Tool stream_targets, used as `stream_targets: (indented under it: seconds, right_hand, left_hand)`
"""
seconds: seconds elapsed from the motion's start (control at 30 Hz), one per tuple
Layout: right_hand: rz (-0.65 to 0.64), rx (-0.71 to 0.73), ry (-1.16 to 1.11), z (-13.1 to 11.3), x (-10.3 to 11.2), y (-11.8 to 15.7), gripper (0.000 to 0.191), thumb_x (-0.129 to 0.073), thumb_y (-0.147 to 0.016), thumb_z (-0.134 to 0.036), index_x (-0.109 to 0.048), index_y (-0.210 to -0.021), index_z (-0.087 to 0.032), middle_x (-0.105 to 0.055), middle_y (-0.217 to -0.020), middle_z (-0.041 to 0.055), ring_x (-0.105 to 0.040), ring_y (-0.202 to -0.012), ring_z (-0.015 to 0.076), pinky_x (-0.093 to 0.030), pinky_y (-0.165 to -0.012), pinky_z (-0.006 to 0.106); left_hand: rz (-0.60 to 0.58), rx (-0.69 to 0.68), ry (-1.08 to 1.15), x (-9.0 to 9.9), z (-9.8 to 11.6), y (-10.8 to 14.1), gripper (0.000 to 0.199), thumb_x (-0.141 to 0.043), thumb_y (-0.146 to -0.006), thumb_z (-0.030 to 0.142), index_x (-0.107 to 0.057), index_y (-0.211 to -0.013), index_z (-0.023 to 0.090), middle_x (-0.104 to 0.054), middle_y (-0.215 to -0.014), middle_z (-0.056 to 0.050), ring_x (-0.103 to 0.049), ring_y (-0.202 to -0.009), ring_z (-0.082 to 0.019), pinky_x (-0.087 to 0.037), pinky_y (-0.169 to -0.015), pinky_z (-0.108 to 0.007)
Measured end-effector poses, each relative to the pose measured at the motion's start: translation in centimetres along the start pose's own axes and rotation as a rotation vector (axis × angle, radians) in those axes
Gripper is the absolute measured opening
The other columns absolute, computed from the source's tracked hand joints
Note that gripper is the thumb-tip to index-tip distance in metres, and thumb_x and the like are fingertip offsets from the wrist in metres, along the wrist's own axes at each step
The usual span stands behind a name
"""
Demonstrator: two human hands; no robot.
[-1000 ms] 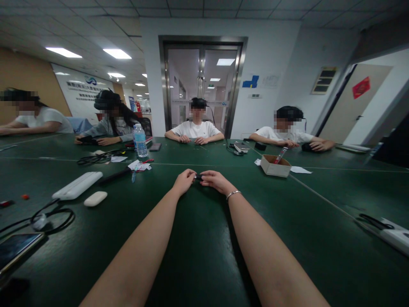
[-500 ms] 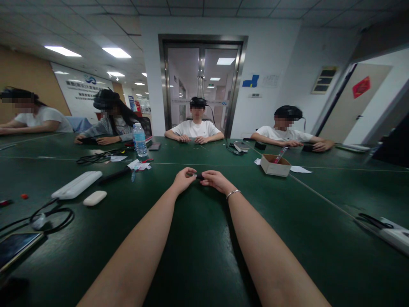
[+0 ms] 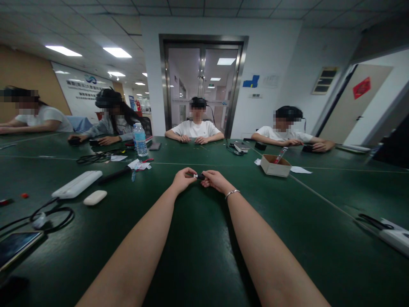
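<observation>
A small black object (image 3: 201, 176) with a silvery end is being held between the two hands, at the middle of the view, over the green tabletop (image 3: 198, 247); whether it is also being supported by the surface cannot be told. Its silvery end, turned to the left, is being pinched between the thumb and fingers of the left hand (image 3: 184, 181), while its black part is being gripped by the fingertips of the right hand (image 3: 217, 181). A silver bracelet (image 3: 232, 194) is being worn on the right wrist. Parts of the object are being hidden by the fingers.

Farther off to the right, an open box (image 3: 275, 169) is being carried by the tabletop, and a slender item (image 3: 280, 154) is being propped aslant in it. On the left, a white oblong device (image 3: 78, 184), a rounded white case (image 3: 95, 198), a looped black cable (image 3: 65, 228) and a phone (image 3: 19, 248) are being carried. A water bottle (image 3: 139, 140) is being seen standing farther back. Beyond, dark headsets (image 3: 108, 98) are being worn by four seated people (image 3: 196, 130).
</observation>
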State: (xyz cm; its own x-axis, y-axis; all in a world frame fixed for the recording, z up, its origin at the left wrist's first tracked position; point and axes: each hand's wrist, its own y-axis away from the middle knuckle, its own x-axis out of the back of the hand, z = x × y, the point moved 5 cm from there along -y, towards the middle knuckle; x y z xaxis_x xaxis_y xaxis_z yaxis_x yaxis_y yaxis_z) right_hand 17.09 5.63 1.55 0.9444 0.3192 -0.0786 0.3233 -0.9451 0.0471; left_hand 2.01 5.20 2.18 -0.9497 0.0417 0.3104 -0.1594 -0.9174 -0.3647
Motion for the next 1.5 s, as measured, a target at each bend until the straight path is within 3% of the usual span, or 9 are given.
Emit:
stream_targets:
  seconds: [0.33, 0.43, 0.77, 0.9, 1.23, 1.37, 1.5]
  right_hand:
    - [-0.029, 0.026, -0.092, 0.1, 0.3, 0.1, 0.005, -0.055, -0.086, -0.012, -0.053, -0.089, -0.008, -0.062, -0.060, 0.0078, -0.060, -0.047, 0.0112, -0.051, -0.047, 0.017]
    - [-0.017, 0.039, -0.117, -0.1, 0.5, 0.4, 0.014, -0.057, -0.082, -0.005, -0.053, -0.095, -0.008, -0.063, -0.068, 0.0078, -0.062, -0.052, 0.0116, -0.053, -0.051, 0.018]
    - [-0.043, 0.066, -0.178, -0.1, 0.8, 0.5, 0.022, -0.062, -0.073, 0.003, -0.055, -0.088, -0.012, -0.062, -0.076, 0.0038, -0.065, -0.063, 0.0127, -0.056, -0.063, 0.022]
    - [-0.047, 0.068, -0.200, 0.0, 0.9, 0.5, 0.014, -0.063, -0.076, -0.003, -0.054, -0.082, -0.013, -0.062, -0.074, 0.0033, -0.065, -0.063, 0.0131, -0.056, -0.062, 0.024]
    - [-0.072, 0.034, -0.151, -0.3, 0.5, 0.6, 0.020, -0.062, -0.074, 0.001, -0.057, -0.089, -0.010, -0.062, -0.074, 0.0044, -0.065, -0.065, 0.0140, -0.057, -0.064, 0.024]
    - [-0.049, 0.040, -0.148, -0.1, 0.7, 0.4, 0.019, -0.063, -0.073, 0.001, -0.058, -0.089, -0.010, -0.063, -0.076, 0.0053, -0.065, -0.063, 0.0133, -0.057, -0.063, 0.023]
    - [-0.029, 0.034, -0.161, 0.0, 0.8, 0.4, 0.018, -0.064, -0.073, 0.000, -0.058, -0.088, -0.010, -0.063, -0.077, 0.0058, -0.065, -0.065, 0.0143, -0.057, -0.066, 0.025]
  left_hand:
    - [-0.009, 0.042, 0.051, -0.1, 0.1, 0.0, 0.022, -0.068, -0.061, 0.017, -0.061, -0.082, 0.014, -0.065, -0.083, -0.006, -0.060, -0.073, -0.014, -0.047, -0.073, -0.029]
    - [-0.013, 0.039, 0.068, -0.1, 0.0, -0.1, 0.024, -0.068, -0.062, 0.018, -0.061, -0.084, 0.014, -0.064, -0.082, -0.006, -0.059, -0.075, -0.014, -0.047, -0.075, -0.029]
    - [-0.057, 0.075, 0.010, -0.4, -1.1, -0.4, 0.030, -0.059, -0.072, 0.042, -0.060, -0.083, 0.013, -0.063, -0.068, -0.004, -0.057, -0.061, -0.013, -0.044, -0.062, -0.026]
    - [-0.060, 0.109, -0.077, -0.4, -1.0, -0.4, 0.038, -0.053, -0.073, 0.051, -0.060, -0.076, 0.014, -0.064, -0.066, -0.004, -0.057, -0.059, -0.014, -0.042, -0.059, -0.025]
    - [-0.030, 0.162, -0.392, 0.2, 0.3, 0.7, 0.056, -0.032, -0.078, 0.063, -0.060, -0.060, 0.019, -0.061, -0.054, -0.002, -0.055, -0.050, -0.016, -0.033, -0.051, -0.026]
    - [-0.005, 0.156, -0.319, 0.1, 0.4, 0.8, 0.054, -0.030, -0.080, 0.061, -0.063, -0.071, 0.019, -0.062, -0.058, -0.002, -0.055, -0.052, -0.015, -0.035, -0.052, -0.025]
    - [0.047, 0.089, -0.215, 0.1, 0.3, 0.6, 0.036, -0.046, -0.078, 0.051, -0.061, -0.091, 0.021, -0.064, -0.073, -0.001, -0.056, -0.056, -0.012, -0.040, -0.056, -0.023]
